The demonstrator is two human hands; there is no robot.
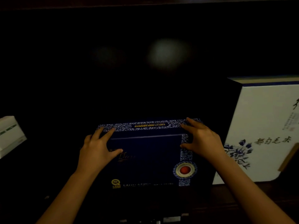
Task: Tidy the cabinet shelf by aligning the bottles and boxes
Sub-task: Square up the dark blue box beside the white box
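A dark blue box [148, 157] with a blue-and-white patterned top edge and a red round seal stands upright in the middle of the dark shelf. My left hand [97, 149] grips its upper left corner, fingers over the top edge and thumb on the front face. My right hand [202, 139] holds the upper right corner the same way. A tall white box [262, 130] with blue flowers and black calligraphy stands just to the right of the blue box.
A small white box [9, 135] with green print sits at the far left. The cabinet interior behind is very dark, with two faint light reflections. The wooden shelf front [242, 191] shows at the lower right.
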